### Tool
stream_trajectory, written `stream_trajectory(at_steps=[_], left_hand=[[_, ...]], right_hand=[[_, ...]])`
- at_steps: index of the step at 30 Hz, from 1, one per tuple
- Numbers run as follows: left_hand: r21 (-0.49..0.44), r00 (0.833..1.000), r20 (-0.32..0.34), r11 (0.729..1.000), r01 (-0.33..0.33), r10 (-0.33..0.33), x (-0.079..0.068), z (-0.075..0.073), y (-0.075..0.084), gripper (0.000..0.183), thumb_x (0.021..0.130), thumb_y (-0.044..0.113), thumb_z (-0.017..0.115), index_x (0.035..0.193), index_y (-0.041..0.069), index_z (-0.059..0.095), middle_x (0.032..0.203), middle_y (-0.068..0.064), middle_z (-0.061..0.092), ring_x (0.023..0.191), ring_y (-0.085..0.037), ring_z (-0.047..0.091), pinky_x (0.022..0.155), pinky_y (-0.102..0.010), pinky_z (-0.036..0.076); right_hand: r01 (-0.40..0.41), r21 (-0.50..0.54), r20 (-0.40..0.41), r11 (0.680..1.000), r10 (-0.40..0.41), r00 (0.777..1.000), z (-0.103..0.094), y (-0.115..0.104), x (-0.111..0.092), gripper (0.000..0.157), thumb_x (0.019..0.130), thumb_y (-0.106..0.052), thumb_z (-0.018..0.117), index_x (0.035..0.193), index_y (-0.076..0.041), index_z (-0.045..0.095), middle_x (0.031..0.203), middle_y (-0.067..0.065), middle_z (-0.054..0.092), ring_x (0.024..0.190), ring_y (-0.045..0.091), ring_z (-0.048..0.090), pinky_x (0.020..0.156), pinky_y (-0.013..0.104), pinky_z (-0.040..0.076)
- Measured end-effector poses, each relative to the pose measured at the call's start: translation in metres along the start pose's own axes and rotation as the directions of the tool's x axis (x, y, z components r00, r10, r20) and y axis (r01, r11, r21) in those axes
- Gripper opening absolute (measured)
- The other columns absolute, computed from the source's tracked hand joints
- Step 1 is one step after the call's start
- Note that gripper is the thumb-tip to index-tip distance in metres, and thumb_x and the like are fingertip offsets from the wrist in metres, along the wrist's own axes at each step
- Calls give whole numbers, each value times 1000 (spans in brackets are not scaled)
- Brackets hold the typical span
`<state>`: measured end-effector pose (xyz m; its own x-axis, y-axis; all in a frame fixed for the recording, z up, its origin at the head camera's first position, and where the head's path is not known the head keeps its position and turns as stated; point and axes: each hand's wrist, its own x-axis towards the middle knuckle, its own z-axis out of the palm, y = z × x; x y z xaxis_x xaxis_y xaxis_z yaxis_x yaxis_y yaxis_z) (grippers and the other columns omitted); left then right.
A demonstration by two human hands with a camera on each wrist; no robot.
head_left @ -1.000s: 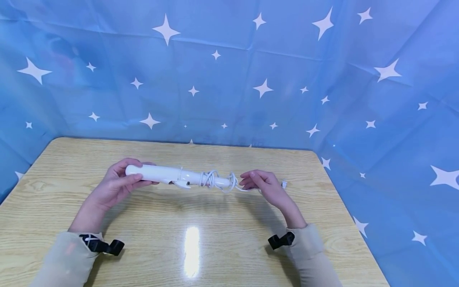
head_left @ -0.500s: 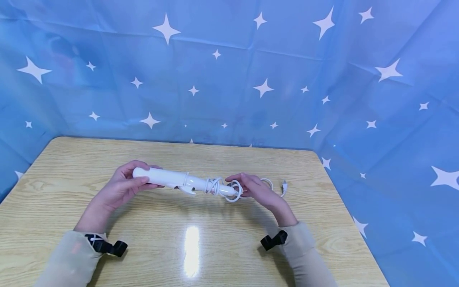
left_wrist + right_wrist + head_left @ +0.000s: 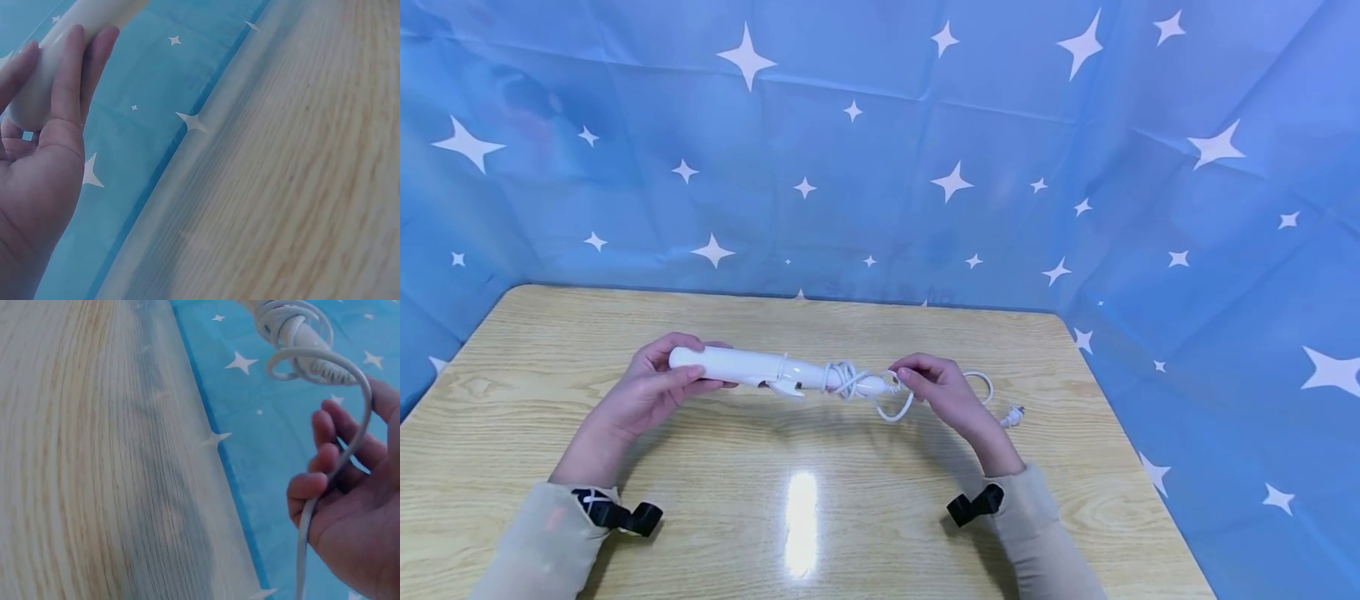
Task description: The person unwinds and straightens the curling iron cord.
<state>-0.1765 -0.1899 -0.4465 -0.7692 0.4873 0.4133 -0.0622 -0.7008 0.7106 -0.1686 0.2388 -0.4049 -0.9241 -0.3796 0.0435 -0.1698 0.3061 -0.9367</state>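
A white curling iron (image 3: pixel 748 367), its clip lever showing near the middle, is held level above the table. My left hand (image 3: pixel 651 390) grips its thick barrel end, fingers behind and thumb in front; the left wrist view shows the fingers round the barrel (image 3: pixel 45 84). A white power cord (image 3: pixel 847 377) winds round the thinner handle at the right. By the handle's end, my right hand (image 3: pixel 946 393) holds the cord. In the right wrist view the cord (image 3: pixel 364 412) curves down through the curled fingers. Its plug (image 3: pixel 1013 417) hangs or lies right of that hand; I cannot tell which.
Beneath is a wood-grain table (image 3: pixel 700 517) with a bright light reflection near its front. A blue cloth (image 3: pixel 880 150) with white stars stands behind and along the sides. Each wrist wears a black camera mount.
My right hand moved left to the handle's end, then drew a cord loop outward there. The windings look looser, and the plug shifted right and lower. My left hand keeps its grip, shifting slightly.
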Motion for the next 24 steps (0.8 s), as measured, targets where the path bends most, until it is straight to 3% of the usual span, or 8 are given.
stream_trajectory(at_steps=[4, 11, 17, 24], left_hand=[[-25, 1000, -8, 1000, -7, 7, 0, 0, 1, 50, 99, -26, 32, 121, 2, 68, 134, -22, 61, 114, -44, 66, 99, -44, 56], [-40, 998, -23, 998, -51, 50, -2, 0, 7, 50, 99, -26, 32, 121, 1, 68, 133, -23, 62, 121, -38, 62, 99, -43, 57], [-84, 998, -18, 995, -60, 59, -6, -2, 13, 48, 99, -26, 32, 122, -2, 67, 133, -25, 61, 118, -43, 64, 99, -45, 56], [-45, 998, -9, 997, -57, 56, -7, -2, 14, 50, 98, -27, 30, 123, -2, 66, 134, -24, 60, 122, -40, 61, 100, -45, 55]], right_hand=[[17, 31, -24, 999, -16, 1000, -6, 4, -3, 25, 108, -16, 56, 113, 5, 69, 87, 2, 62, 70, 14, 47, 61, 27, 44], [19, 85, -38, 996, -16, 999, -15, 9, -8, 35, 110, -17, 50, 99, 14, 62, 61, -3, 37, 53, 13, 32, 50, 23, 28], [16, 61, -136, 998, -8, 991, -23, 15, -9, 35, 109, -14, 51, 86, 13, 55, 60, -2, 39, 54, 13, 35, 50, 21, 28], [29, 85, -200, 996, -12, 980, -28, 21, -10, 30, 109, -12, 52, 87, 8, 59, 63, -1, 42, 55, 12, 35, 50, 20, 28]])
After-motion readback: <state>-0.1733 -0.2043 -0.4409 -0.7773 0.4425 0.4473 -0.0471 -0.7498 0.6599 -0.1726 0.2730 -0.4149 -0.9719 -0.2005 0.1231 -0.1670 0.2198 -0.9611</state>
